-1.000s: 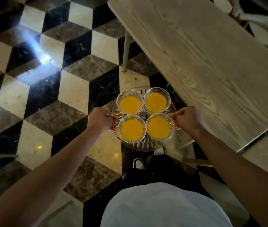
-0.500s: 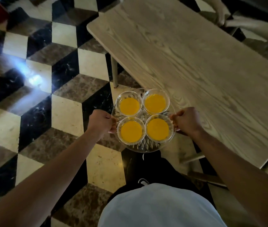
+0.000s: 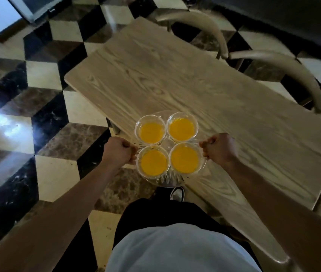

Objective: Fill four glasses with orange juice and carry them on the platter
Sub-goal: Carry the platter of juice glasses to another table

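A clear cut-glass platter [image 3: 168,178] is held in the air in front of me, over the near left edge of a wooden table [image 3: 204,91]. Four glasses of orange juice stand on it in a square: far left [image 3: 150,132], far right [image 3: 181,127], near left [image 3: 153,162] and near right [image 3: 184,158]. My left hand [image 3: 118,151] grips the platter's left rim with curled fingers. My right hand [image 3: 219,148] grips its right rim the same way. Much of the platter is hidden under the glasses.
The light wooden table runs from upper left to lower right. Two curved-back chairs [image 3: 204,30] stand at its far side. A black, cream and brown cube-patterned floor [image 3: 44,122] lies to the left. My shoe [image 3: 177,193] shows below the platter.
I have walked on with the platter; the table has slid further into view below and ahead, and the chairs behind it now show. Both hands keep their grip.
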A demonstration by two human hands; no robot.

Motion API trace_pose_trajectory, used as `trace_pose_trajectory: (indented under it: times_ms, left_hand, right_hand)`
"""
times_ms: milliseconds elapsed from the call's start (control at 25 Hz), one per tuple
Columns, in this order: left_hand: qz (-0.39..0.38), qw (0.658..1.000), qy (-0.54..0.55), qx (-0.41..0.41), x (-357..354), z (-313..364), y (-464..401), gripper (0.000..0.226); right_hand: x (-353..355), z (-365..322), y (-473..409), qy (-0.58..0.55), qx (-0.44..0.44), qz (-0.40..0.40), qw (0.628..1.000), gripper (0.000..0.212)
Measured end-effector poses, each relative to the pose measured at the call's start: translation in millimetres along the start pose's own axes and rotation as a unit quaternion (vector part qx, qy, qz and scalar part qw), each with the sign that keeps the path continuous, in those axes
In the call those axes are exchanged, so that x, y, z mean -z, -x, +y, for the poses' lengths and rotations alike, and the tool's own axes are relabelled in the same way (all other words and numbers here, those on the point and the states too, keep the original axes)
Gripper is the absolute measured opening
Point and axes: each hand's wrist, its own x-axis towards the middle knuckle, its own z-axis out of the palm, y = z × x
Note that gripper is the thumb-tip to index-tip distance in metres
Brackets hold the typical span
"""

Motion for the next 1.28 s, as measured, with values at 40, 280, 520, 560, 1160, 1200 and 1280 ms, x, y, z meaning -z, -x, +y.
trace_pose_trajectory:
  times_ms: [40, 280, 520, 560, 1160, 1200, 1280]
  left_hand:
    - [-0.004, 1.000, -0.007, -0.009, -2.7, 11.3, -7.2, 0.006]
    - [-0.042, 0.997, -0.041, -0.050, -21.6, 63.2, -60.6, 0.008]
    - [-0.110, 0.987, -0.074, -0.090, -37.3, 107.5, -117.8, 0.010]
    - [-0.110, 0.986, -0.081, -0.098, -36.8, 109.0, -120.3, 0.011]
    - [-0.213, 0.934, -0.220, -0.187, -51.0, 177.6, -259.8, 0.015]
    - [-0.215, 0.932, -0.226, -0.184, -53.6, 177.3, -265.5, 0.015]
    - [-0.220, 0.932, -0.229, -0.176, -58.9, 177.0, -275.3, 0.017]
  right_hand:
    - [4.9, -0.3, -8.2, -0.008, -0.012, 0.003, 1.000, 0.028]
    - [20.3, -0.4, -44.0, -0.040, -0.062, 0.040, 0.997, 0.018]
    - [13.7, 3.5, -70.9, -0.077, -0.147, 0.093, 0.982, 0.025]
    - [12.5, 2.1, -69.7, -0.076, -0.148, 0.094, 0.982, 0.025]
    - [-54.9, -35.5, -100.5, -0.149, -0.287, 0.188, 0.927, 0.026]
    - [-60.5, -34.9, -102.8, -0.150, -0.292, 0.189, 0.925, 0.026]
    - [-69.3, -34.8, -106.8, -0.151, -0.308, 0.192, 0.920, 0.024]
